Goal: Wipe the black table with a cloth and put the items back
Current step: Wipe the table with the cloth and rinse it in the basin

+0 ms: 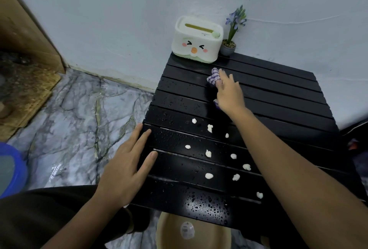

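The black table (278, 97) is made of slats and stands against the pale wall (119, 9), and its surface is wet with many small drops. On the far half of the table the right hand (229, 93) presses a purple-and-white checked cloth (214, 76) flat on a slat; the fingers are spread over the cloth, and a part of it shows in front of the fingertips and a part under the palm. The left hand (127, 167) lies open and flat on the left edge of the table and holds nothing. On the near half of the table about ten small white lumps (209, 176) are scattered among the drops. At the far edge of the table a white tissue box (197, 39) with a cartoon face stands, and just beside it, to the right, a small grey pot with a purple flower (232, 35). Under the near edge of the table a beige basin (169, 232) is on the marble floor (79, 119).
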